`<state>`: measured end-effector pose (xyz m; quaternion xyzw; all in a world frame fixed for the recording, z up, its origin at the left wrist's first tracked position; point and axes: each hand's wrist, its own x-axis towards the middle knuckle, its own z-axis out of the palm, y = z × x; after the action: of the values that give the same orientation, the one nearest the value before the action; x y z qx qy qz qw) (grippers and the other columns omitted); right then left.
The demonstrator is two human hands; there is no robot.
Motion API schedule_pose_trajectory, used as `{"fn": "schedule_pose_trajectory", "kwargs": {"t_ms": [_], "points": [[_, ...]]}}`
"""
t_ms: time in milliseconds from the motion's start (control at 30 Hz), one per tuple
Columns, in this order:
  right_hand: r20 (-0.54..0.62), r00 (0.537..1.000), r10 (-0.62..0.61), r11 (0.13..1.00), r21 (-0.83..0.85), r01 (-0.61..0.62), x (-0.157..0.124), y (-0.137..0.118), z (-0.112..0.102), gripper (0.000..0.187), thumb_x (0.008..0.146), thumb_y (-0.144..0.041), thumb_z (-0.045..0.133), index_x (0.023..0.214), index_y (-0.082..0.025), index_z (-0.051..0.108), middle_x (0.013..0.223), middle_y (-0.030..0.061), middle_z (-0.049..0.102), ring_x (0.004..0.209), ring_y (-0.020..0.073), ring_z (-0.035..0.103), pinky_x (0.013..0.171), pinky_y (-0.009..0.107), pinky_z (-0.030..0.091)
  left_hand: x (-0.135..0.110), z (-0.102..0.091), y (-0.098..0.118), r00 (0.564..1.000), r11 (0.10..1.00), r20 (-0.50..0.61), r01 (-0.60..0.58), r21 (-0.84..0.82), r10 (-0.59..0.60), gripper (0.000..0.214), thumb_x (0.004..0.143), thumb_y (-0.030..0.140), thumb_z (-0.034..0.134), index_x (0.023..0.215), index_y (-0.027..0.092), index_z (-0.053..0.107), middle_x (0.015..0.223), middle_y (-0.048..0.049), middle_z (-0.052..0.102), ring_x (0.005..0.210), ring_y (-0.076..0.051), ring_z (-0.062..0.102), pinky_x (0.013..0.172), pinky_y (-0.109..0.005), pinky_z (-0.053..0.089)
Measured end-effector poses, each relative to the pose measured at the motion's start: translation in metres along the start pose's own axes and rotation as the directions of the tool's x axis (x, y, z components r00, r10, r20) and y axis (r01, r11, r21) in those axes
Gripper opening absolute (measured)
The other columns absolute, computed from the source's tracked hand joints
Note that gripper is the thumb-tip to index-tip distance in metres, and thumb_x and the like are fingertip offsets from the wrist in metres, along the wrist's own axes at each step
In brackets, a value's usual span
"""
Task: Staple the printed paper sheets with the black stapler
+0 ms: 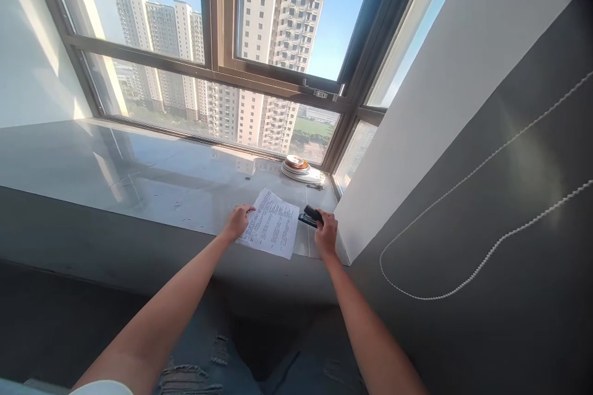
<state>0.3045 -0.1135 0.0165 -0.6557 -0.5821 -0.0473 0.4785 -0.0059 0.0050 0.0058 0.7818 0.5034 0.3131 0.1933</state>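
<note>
Printed sheets of paper (272, 225) lie on the window sill, tilted a little, with the near edge reaching the sill's front edge. My left hand (238, 221) grips the left edge of the paper, thumb and fingers closed on it. In my right hand (327, 229) is a black stapler (313, 215), its jaws pointing left at the paper's right edge. The stapler's jaws are apart. Whether the paper's edge is between them, I cannot tell. My fingers hide the rear of the stapler.
A stack of plates or round lids (296, 165) stands at the back right of the sill (152, 179), beside the window frame. Small dark scraps dot the sill's left part. A beaded blind cord (433, 298) hangs along the grey wall at right.
</note>
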Motion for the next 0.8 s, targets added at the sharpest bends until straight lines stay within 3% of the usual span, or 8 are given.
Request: {"fn": "schedule_pose_trajectory", "kwargs": {"t_ms": [100, 233, 467, 633, 733, 800], "points": [[-0.002, 0.999, 0.036, 0.999, -0.026, -0.037, -0.003, 0.018, -0.014, 0.047, 0.086, -0.016, 0.041, 0.126, -0.021, 0.066, 0.113, 0.0122, 0.058, 0.107, 0.0307, 0.051, 0.1, 0.048, 0.042, 0.001, -0.002, -0.003, 0.999, 0.993, -0.04, 0.007, -0.117, -0.012, 0.044, 0.089, 0.01, 0.039, 0.118, 0.017, 0.071, 0.125, -0.0111, 0.067, 0.113, -0.022, 0.064, 0.101, -0.035, 0.052], [0.113, 0.992, 0.056, 0.996, 0.057, -0.063, -0.004, 0.022, -0.012, 0.046, 0.086, -0.02, 0.043, 0.126, -0.023, 0.065, 0.115, 0.0119, 0.06, 0.11, 0.0311, 0.053, 0.101, 0.048, 0.044, 0.0, -0.004, -0.004, 0.996, 0.981, -0.081, 0.025, -0.193, -0.041, 0.042, 0.089, 0.012, 0.039, 0.118, 0.014, 0.07, 0.128, -0.0129, 0.066, 0.114, -0.022, 0.063, 0.097, -0.036, 0.054], [0.282, 0.958, -0.053, 0.975, 0.221, -0.011, 0.002, 0.0, 0.006, 0.043, 0.085, -0.022, 0.045, 0.123, -0.024, 0.065, 0.119, 0.0082, 0.063, 0.114, 0.027, 0.056, 0.102, 0.044, 0.046, 0.0, -0.003, -0.004, 0.993, 0.986, -0.105, 0.037, -0.165, -0.054, 0.041, 0.087, 0.013, 0.04, 0.111, 0.014, 0.073, 0.121, -0.0124, 0.069, 0.112, -0.024, 0.064, 0.099, -0.038, 0.053], [0.291, 0.951, -0.106, 0.988, 0.143, 0.066, 0.01, -0.024, 0.009, 0.033, 0.091, -0.027, 0.047, 0.119, -0.023, 0.065, 0.12, 0.0094, 0.063, 0.113, 0.0279, 0.056, 0.101, 0.043, 0.045, 0.001, -0.004, -0.002, 0.994, 0.985, -0.084, 0.055, -0.161, -0.069, 0.04, 0.086, 0.011, 0.041, 0.11, 0.014, 0.074, 0.121, -0.0123, 0.07, 0.111, -0.023, 0.065, 0.096, -0.033, 0.053], [0.375, 0.901, -0.216, 0.976, 0.12, 0.184, 0.019, -0.037, 0.015, 0.036, 0.099, -0.029, 0.041, 0.127, -0.026, 0.064, 0.124, 0.0078, 0.064, 0.113, 0.0258, 0.058, 0.098, 0.039, 0.045, 0.001, -0.004, 0.0, 0.994, 0.986, -0.074, 0.062, -0.157, -0.075, 0.038, 0.083, 0.011, 0.045, 0.107, 0.014, 0.075, 0.118, -0.0113, 0.071, 0.097, -0.021, 0.068, 0.092, -0.032, 0.054], [0.41, 0.885, -0.22, 0.975, 0.08, 0.205, 0.022, -0.041, 0.023, 0.041, 0.102, -0.027, 0.035, 0.133, -0.029, 0.062, 0.12, 0.0061, 0.067, 0.108, 0.024, 0.06, 0.096, 0.038, 0.044, 0.001, -0.003, 0.0, 0.994, 0.987, -0.072, 0.071, -0.147, -0.082, 0.037, 0.083, 0.012, 0.047, 0.106, 0.014, 0.075, 0.116, -0.0109, 0.071, 0.088, -0.02, 0.068, 0.09, -0.032, 0.054]]}}
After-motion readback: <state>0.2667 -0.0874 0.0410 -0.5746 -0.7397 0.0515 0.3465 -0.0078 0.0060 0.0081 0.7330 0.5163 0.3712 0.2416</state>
